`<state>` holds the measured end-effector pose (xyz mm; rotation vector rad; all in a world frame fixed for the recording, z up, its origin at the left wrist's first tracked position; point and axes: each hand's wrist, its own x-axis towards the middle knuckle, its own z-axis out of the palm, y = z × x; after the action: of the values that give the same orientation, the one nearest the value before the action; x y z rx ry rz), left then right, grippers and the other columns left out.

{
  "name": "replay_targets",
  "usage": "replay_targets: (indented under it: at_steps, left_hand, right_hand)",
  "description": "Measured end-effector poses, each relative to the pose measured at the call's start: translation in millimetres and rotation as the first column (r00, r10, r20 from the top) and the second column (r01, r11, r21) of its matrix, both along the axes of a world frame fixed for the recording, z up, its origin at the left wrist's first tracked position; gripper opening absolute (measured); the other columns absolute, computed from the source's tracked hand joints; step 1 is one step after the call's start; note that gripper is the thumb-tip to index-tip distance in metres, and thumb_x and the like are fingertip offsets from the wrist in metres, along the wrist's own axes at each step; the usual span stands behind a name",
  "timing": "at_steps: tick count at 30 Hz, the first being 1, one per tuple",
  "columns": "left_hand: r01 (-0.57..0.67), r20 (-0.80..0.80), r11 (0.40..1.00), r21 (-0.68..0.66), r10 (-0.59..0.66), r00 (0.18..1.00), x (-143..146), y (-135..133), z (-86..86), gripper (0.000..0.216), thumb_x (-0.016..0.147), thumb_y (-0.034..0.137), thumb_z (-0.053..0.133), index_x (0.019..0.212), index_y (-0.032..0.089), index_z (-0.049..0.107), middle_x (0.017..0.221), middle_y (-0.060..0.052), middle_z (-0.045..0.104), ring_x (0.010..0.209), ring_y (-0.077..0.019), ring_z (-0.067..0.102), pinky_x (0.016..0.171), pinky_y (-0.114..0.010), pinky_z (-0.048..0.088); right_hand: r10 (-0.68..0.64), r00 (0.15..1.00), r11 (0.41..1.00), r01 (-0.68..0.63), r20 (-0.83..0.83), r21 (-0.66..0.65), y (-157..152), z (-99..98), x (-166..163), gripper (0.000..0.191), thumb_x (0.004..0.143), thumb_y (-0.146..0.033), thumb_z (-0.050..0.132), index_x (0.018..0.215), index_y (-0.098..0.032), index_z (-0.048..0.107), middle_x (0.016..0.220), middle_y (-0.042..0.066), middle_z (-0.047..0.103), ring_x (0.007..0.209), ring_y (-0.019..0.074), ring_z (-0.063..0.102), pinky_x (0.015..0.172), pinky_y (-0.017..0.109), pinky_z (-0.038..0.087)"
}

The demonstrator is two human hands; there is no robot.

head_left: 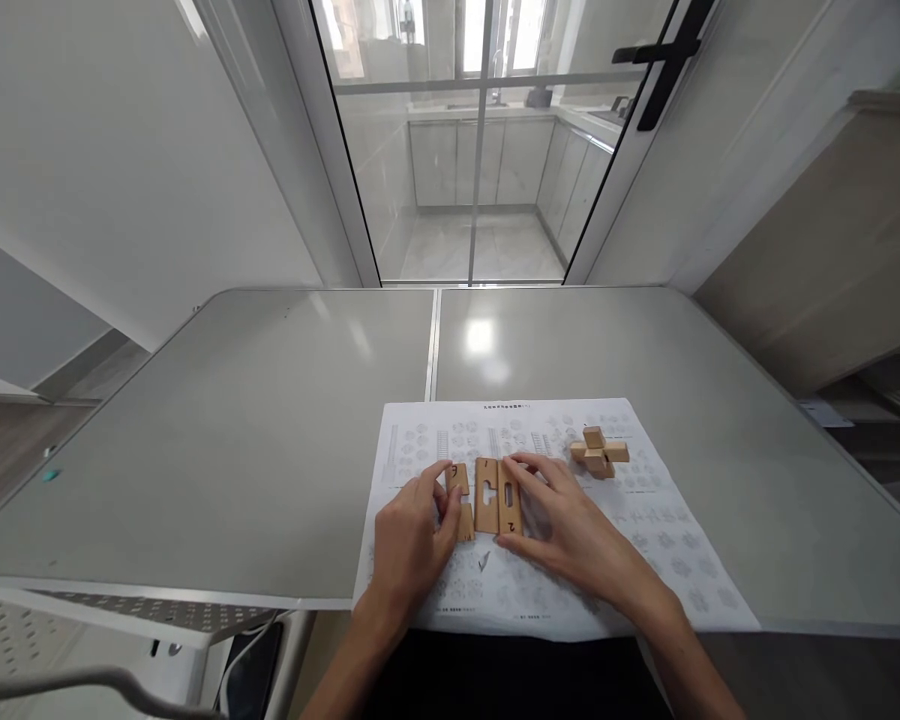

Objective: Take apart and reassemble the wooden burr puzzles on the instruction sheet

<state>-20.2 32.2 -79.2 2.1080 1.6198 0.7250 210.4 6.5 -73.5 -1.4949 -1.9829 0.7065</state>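
Observation:
Three flat wooden puzzle pieces lie side by side on a printed sheet [420, 420]. At the left, my left hand [412, 530] pinches a notched wooden piece [458, 478] marked with a numeral; my fingers hide part of it. The middle piece [486, 515] is marked 1 and has an irregular cut-out. My right hand [562, 520] grips the right piece [511, 515], marked 2 with a long slot, between thumb and fingers at its upper and lower ends. This piece sits against the middle one. Beyond my right hand stands an assembled wooden cross-shaped puzzle [598, 453].
The sheet carries many small printed diagrams and reaches the near edge of the grey folding table [307, 400]. A metal seam [433, 345] crosses the tabletop. A small teal object [51, 475] lies by the left edge. Behind stands a glass door [450, 180].

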Motion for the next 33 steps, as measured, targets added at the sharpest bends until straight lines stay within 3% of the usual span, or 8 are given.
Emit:
replay_targets:
  at_steps: [4, 8, 12, 16, 21, 26, 29, 33]
  left_hand:
    - [0.016, 0.043, 0.999, 0.042, -0.018, 0.999, -0.5, 1.2, -1.3, 0.032, 0.106, 0.035, 0.052, 0.134, 0.022, 0.061, 0.088, -0.002, 0.069, 0.080, -0.0210, 0.067, 0.079, -0.035, 0.053]
    - [0.099, 0.078, 0.985, 0.140, -0.111, 0.991, -0.3, 3.4, 0.8, 0.029, 0.104, 0.028, 0.055, 0.132, 0.022, 0.059, 0.116, -0.010, 0.069, 0.110, -0.0272, 0.065, 0.098, -0.045, 0.054]
    - [0.253, 0.007, 0.954, 0.161, -0.257, 0.966, -0.4, 1.4, 4.2, 0.044, 0.098, 0.029, 0.069, 0.140, 0.028, 0.057, 0.146, -0.013, 0.059, 0.141, -0.0345, 0.050, 0.116, -0.057, 0.045]
    - [0.356, -0.061, 0.926, 0.126, -0.351, 0.934, 0.3, -0.4, 4.9, 0.063, 0.093, 0.040, 0.077, 0.150, 0.030, 0.051, 0.164, -0.012, 0.044, 0.157, -0.0394, 0.032, 0.123, -0.061, 0.037]
    - [0.453, -0.086, 0.888, 0.075, -0.447, 0.890, 5.3, 10.7, 8.8, 0.080, 0.090, 0.055, 0.078, 0.158, 0.029, 0.043, 0.167, -0.015, 0.042, 0.158, -0.0417, 0.032, 0.124, -0.064, 0.037]
    - [0.541, -0.083, 0.839, 0.066, -0.535, 0.840, 9.8, 23.0, 11.6, 0.068, 0.092, 0.054, 0.076, 0.152, 0.032, 0.052, 0.154, -0.013, 0.055, 0.146, -0.0371, 0.048, 0.120, -0.060, 0.043]
    - [0.503, -0.099, 0.860, 0.086, -0.495, 0.863, 7.6, 25.6, 7.0, 0.067, 0.090, 0.052, 0.079, 0.149, 0.032, 0.054, 0.151, -0.013, 0.057, 0.141, -0.0370, 0.050, 0.117, -0.059, 0.045]
    - [0.343, -0.143, 0.931, 0.126, -0.326, 0.935, -4.2, 34.6, -0.9, 0.066, 0.090, 0.044, 0.080, 0.148, 0.030, 0.053, 0.148, -0.013, 0.056, 0.137, -0.0376, 0.049, 0.115, -0.059, 0.045]
  right_hand:
    - [0.020, 1.000, 0.999, -0.020, -0.004, 0.039, 4.9, -0.2, -8.4, 0.086, 0.089, -0.034, 0.082, 0.163, -0.038, 0.040, 0.157, 0.007, 0.055, 0.147, 0.0349, 0.049, 0.115, 0.061, 0.052]
    - [0.019, 1.000, 0.998, -0.019, -0.004, 0.058, 5.3, -4.6, -15.2, 0.087, 0.090, -0.038, 0.083, 0.165, -0.035, 0.038, 0.161, 0.007, 0.053, 0.151, 0.0349, 0.045, 0.120, 0.063, 0.047]
    - [0.028, 0.998, 0.998, -0.025, -0.057, 0.055, -4.6, -7.4, -13.0, 0.081, 0.096, -0.041, 0.077, 0.166, -0.036, 0.036, 0.167, 0.007, 0.046, 0.156, 0.0335, 0.041, 0.124, 0.061, 0.042]
    - [-0.048, 0.982, 0.998, 0.054, -0.183, 0.029, -23.2, -8.1, -8.1, 0.062, 0.104, -0.041, 0.064, 0.162, -0.038, 0.042, 0.168, 0.005, 0.045, 0.154, 0.0300, 0.045, 0.120, 0.053, 0.050]
    - [-0.210, 0.942, 0.976, 0.217, -0.262, -0.002, -37.0, -12.4, -9.1, 0.046, 0.106, -0.039, 0.058, 0.152, -0.032, 0.054, 0.157, 0.008, 0.058, 0.142, 0.0302, 0.058, 0.110, 0.049, 0.058]
    - [-0.236, 0.938, 0.971, 0.238, -0.256, -0.023, -35.0, -14.2, -10.4, 0.042, 0.106, -0.039, 0.057, 0.147, -0.031, 0.058, 0.147, 0.008, 0.066, 0.131, 0.0294, 0.066, 0.104, 0.046, 0.061]
    - [-0.233, 0.937, 0.972, 0.235, -0.259, -0.023, -33.9, -13.1, -9.8, 0.039, 0.106, -0.040, 0.056, 0.144, -0.030, 0.060, 0.144, 0.008, 0.067, 0.130, 0.0296, 0.066, 0.103, 0.046, 0.062]
    - [-0.236, 0.935, 0.971, 0.235, -0.264, -0.033, -34.5, -11.3, -9.9, 0.036, 0.107, -0.040, 0.055, 0.141, -0.031, 0.061, 0.143, 0.007, 0.067, 0.131, 0.0286, 0.065, 0.106, 0.046, 0.060]
